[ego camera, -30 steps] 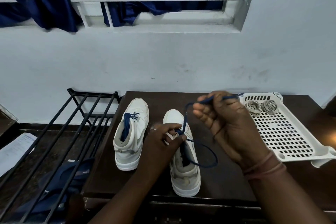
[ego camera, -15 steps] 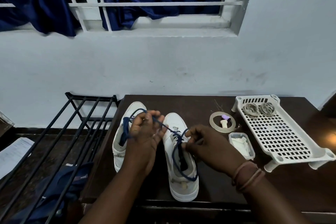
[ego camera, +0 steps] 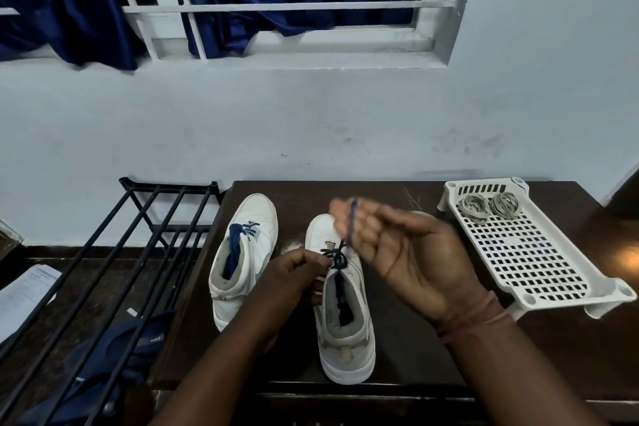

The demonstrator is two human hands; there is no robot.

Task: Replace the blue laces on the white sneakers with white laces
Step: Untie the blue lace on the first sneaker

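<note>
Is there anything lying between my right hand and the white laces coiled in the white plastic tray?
Nothing visible does. The right hand, with the blue lace across its fingers, has only bare dark table between it and the coiled white laces at the tray's far end.

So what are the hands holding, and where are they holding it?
Both hold the blue lace of the right-hand sneaker. The left hand pinches it beside the knot over the eyelets. The right hand holds the free end, lifted up, though blurred.
</note>
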